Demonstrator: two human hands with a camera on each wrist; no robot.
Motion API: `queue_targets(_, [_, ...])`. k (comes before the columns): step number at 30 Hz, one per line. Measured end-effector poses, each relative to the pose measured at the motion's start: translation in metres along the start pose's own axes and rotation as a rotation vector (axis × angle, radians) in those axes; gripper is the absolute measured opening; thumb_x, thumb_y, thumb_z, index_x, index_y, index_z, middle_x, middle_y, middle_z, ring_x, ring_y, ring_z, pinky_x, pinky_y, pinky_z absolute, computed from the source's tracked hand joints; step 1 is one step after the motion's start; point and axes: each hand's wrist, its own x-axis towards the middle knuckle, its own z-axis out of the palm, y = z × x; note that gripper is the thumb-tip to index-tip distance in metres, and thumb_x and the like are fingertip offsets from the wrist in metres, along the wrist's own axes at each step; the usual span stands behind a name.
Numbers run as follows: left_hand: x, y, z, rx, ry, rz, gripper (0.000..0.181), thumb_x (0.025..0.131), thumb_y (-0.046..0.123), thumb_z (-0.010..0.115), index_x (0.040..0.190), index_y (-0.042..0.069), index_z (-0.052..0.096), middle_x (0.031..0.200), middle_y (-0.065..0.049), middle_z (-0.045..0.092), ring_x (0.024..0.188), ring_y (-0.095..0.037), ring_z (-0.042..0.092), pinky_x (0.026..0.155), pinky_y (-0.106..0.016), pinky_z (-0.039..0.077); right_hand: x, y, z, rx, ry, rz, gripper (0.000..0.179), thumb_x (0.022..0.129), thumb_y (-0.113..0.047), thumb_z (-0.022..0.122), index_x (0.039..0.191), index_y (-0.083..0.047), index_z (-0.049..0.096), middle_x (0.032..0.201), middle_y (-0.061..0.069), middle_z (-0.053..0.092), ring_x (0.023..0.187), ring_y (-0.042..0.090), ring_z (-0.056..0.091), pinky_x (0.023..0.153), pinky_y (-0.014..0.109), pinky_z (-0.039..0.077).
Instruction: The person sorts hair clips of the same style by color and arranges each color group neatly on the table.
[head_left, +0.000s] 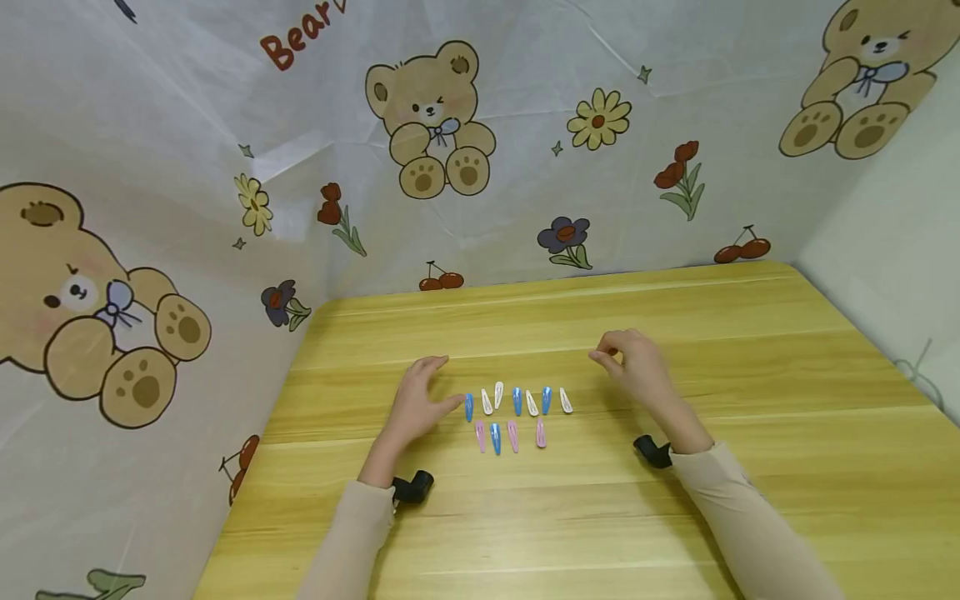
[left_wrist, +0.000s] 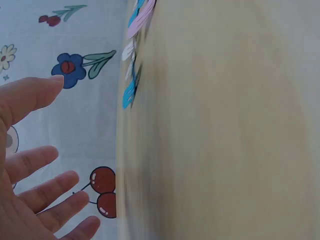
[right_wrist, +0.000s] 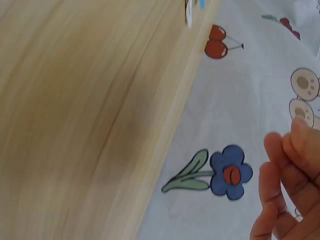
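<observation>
Snap hair clips lie flat on the table in two rough rows in the head view. The upper row mixes blue clips [head_left: 517, 401] and white clips [head_left: 566, 401]; the lower one has pink clips [head_left: 541, 433] around a blue clip [head_left: 495, 438]. At the left end, my left hand [head_left: 416, 406] has its fingers spread and its thumb close to the outermost blue clip [head_left: 468, 407]. Nothing is in it in the left wrist view. My right hand [head_left: 637, 367] hovers right of the rows, fingers loosely bent, thumb near the index fingertip. No clip shows between them in the right wrist view [right_wrist: 295, 185].
The wooden table [head_left: 750, 375] reaches back to a white cloth [head_left: 517, 50] printed with bears and flowers, which also hangs along the left side. A pale wall [head_left: 892, 250] stands at the right with a thin cord [head_left: 918, 371]. Black wrist mounts [head_left: 414, 487] are on both forearms.
</observation>
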Motion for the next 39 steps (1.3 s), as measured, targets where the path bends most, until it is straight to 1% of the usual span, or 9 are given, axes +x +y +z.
queue_targets(5, [0.003, 0.000, 0.010, -0.057, -0.056, -0.014, 0.066, 0.082, 0.026, 0.079, 0.139, 0.004, 0.053, 0.145, -0.017, 0.046, 0.136, -0.040, 0.038, 0.109, -0.061, 0.030, 0.005, -0.014, 0.019, 0.060, -0.108, -0.052, 0.009, 0.089, -0.012, 0.069, 0.083, -0.007, 0.072, 0.083, 0.007, 0.071, 0.079, 0.026, 0.057, 0.070, 0.039, 0.045])
queue_targets(9, [0.006, 0.001, 0.017, -0.069, -0.090, -0.011, 0.064, 0.081, 0.028, 0.080, 0.136, 0.004, 0.056, 0.146, -0.019, 0.045, 0.137, -0.041, 0.036, 0.110, -0.061, 0.028, 0.007, -0.020, 0.032, 0.159, -0.222, -0.045, 0.003, 0.086, -0.010, 0.073, 0.085, -0.008, 0.071, 0.088, 0.005, 0.071, 0.087, 0.025, 0.059, 0.080, 0.045, 0.048])
queue_targets(13, [0.007, 0.002, 0.024, -0.060, -0.114, -0.008, 0.066, 0.079, 0.031, 0.082, 0.134, 0.004, 0.057, 0.144, -0.017, 0.047, 0.136, -0.039, 0.038, 0.110, -0.059, 0.030, 0.008, -0.024, 0.041, 0.260, -0.355, -0.032, 0.020, 0.082, -0.009, 0.077, 0.100, -0.002, 0.071, 0.097, 0.010, 0.069, 0.090, 0.026, 0.058, 0.082, 0.046, 0.048])
queue_targets(16, [0.007, 0.002, 0.027, -0.065, -0.124, -0.014, 0.067, 0.076, 0.031, 0.084, 0.132, 0.004, 0.059, 0.143, -0.014, 0.049, 0.136, -0.037, 0.038, 0.110, -0.058, 0.031, 0.010, -0.026, 0.045, 0.295, -0.438, -0.033, 0.038, 0.080, -0.011, 0.080, 0.114, 0.002, 0.068, 0.099, 0.014, 0.067, 0.090, 0.026, 0.057, 0.083, 0.043, 0.047])
queue_targets(18, [0.007, 0.002, 0.029, -0.068, -0.127, -0.020, 0.066, 0.075, 0.032, 0.085, 0.131, 0.005, 0.060, 0.142, -0.013, 0.050, 0.135, -0.036, 0.038, 0.110, -0.057, 0.031, 0.010, -0.026, 0.049, 0.294, -0.475, -0.033, 0.046, 0.078, -0.014, 0.082, 0.118, 0.002, 0.067, 0.098, 0.014, 0.065, 0.089, 0.025, 0.056, 0.081, 0.039, 0.047])
queue_targets(21, [0.007, 0.001, 0.032, -0.065, -0.125, -0.026, 0.065, 0.074, 0.032, 0.085, 0.129, 0.006, 0.062, 0.142, -0.012, 0.051, 0.136, -0.035, 0.037, 0.111, -0.056, 0.029, 0.011, -0.026, 0.053, 0.294, -0.507, -0.022, 0.051, 0.075, -0.018, 0.085, 0.118, 0.002, 0.067, 0.096, 0.012, 0.062, 0.086, 0.022, 0.053, 0.077, 0.033, 0.044])
queue_targets(25, [0.006, -0.001, 0.034, -0.061, -0.120, -0.029, 0.064, 0.074, 0.033, 0.085, 0.128, 0.006, 0.063, 0.142, -0.013, 0.051, 0.136, -0.035, 0.035, 0.112, -0.057, 0.026, 0.010, -0.026, 0.059, 0.306, -0.527, 0.003, 0.050, 0.073, -0.019, 0.086, 0.116, 0.000, 0.068, 0.094, 0.009, 0.061, 0.084, 0.019, 0.049, 0.073, 0.027, 0.040])
queue_targets(34, [0.004, -0.006, 0.041, -0.069, -0.085, -0.038, 0.060, 0.072, 0.034, 0.086, 0.123, 0.008, 0.067, 0.140, -0.009, 0.052, 0.135, -0.033, 0.034, 0.111, -0.058, 0.024, 0.006, -0.022, 0.065, 0.301, -0.544, -0.016, 0.051, 0.074, -0.022, 0.086, 0.117, -0.001, 0.068, 0.095, 0.008, 0.059, 0.086, 0.022, 0.050, 0.073, 0.027, 0.041])
queue_targets(39, [0.004, -0.006, 0.043, -0.081, -0.074, -0.043, 0.058, 0.071, 0.033, 0.087, 0.120, 0.009, 0.068, 0.138, -0.008, 0.053, 0.135, -0.033, 0.034, 0.111, -0.057, 0.023, 0.005, -0.021, 0.065, 0.308, -0.533, -0.027, 0.052, 0.072, -0.022, 0.087, 0.116, -0.001, 0.069, 0.096, 0.008, 0.060, 0.088, 0.024, 0.052, 0.074, 0.027, 0.042])
